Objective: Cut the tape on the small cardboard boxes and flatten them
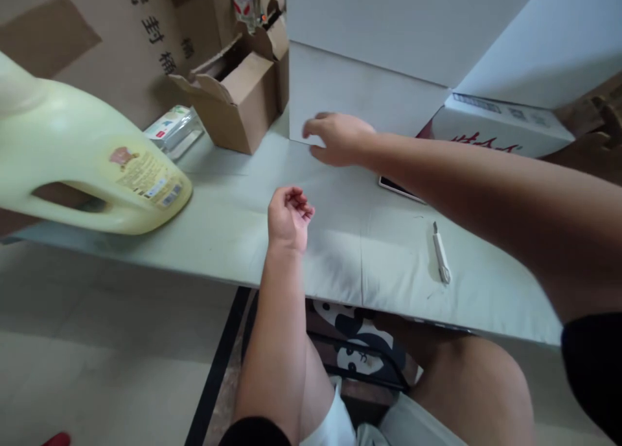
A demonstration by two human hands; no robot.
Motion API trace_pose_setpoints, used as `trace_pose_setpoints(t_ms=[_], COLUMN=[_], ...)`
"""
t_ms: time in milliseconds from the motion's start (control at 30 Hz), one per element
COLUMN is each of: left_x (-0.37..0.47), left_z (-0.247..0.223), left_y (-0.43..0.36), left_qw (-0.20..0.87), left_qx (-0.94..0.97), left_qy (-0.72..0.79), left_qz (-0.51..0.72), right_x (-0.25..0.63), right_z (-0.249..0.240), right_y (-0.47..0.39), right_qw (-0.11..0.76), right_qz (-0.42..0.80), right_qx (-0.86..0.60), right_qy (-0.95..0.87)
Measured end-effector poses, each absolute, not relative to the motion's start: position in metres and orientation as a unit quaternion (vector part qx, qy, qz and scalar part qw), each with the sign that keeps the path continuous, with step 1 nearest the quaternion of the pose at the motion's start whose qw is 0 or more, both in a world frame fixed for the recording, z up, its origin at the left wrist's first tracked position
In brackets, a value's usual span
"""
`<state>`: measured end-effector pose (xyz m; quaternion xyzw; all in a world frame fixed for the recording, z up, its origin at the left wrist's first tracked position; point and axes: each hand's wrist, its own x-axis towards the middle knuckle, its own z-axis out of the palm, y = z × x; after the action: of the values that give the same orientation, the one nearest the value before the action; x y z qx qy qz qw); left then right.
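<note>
My right hand (pixel 339 139) reaches over the back of the pale green table, in front of a large white panel (pixel 359 89). Its fingers are apart and curved, pointing left toward an open brown cardboard box (pixel 247 102), with nothing in them. Nearer the front edge, my left hand (pixel 290 219) is raised over the table (pixel 335 258), palm turned right. Its fingers are loosely curled but apart, and I see nothing in them. A white utility knife (pixel 441 254) lies on the table to the right. Under my right forearm a dark flat object with a white rim (pixel 402 190) partly shows.
At the left stands a big pale yellow jug (pixel 92 161). Behind it lies a clear-wrapped packet (pixel 175 130). A clear bottle (pixel 244 2) is at the back, and a white box with red writing (pixel 500 128) sits at the right.
</note>
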<state>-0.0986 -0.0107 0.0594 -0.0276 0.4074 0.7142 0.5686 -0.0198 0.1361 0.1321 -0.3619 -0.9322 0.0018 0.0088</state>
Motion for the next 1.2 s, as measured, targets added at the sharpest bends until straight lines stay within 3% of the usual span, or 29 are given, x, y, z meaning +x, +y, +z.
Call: trace_pose_setpoints(t_ms=[267,467,567,733,833,1000,1200], left_x=[-0.11,-0.124,-0.134,-0.153,-0.162,-0.153,-0.113], left_z=[0.059,0.059,0.053,0.042,0.042,0.051,0.047], left_y=[-0.021,-0.026,-0.029,-0.035,-0.038,-0.034,-0.022], left_qw=[0.559,0.559,0.51,0.24,0.167,0.188,0.307], left_qx=[-0.046,-0.045,-0.043,-0.081,-0.102,-0.057,0.207], left_qy=[0.381,0.376,0.382,0.445,0.458,0.447,0.41], left_qz=[0.735,0.738,0.77,0.859,0.867,0.873,0.833], right_x=[-0.155,-0.172,-0.133,-0.02,0.054,0.155,0.197], right_z=[0.114,0.092,0.085,0.075,0.078,0.087,0.061], right_y=[0.147,0.156,0.143,0.091,0.04,-0.038,-0.07], right_qw=[0.088,0.151,0.185,0.235,0.288,0.313,0.392], right_qz=[0.093,0.122,0.135,0.266,0.304,0.276,0.287], right_qx=[-0.323,-0.284,-0.273,-0.234,-0.233,-0.26,-0.325], right_qy=[-0.938,-0.939,-0.934,-0.905,-0.878,-0.871,-0.812])
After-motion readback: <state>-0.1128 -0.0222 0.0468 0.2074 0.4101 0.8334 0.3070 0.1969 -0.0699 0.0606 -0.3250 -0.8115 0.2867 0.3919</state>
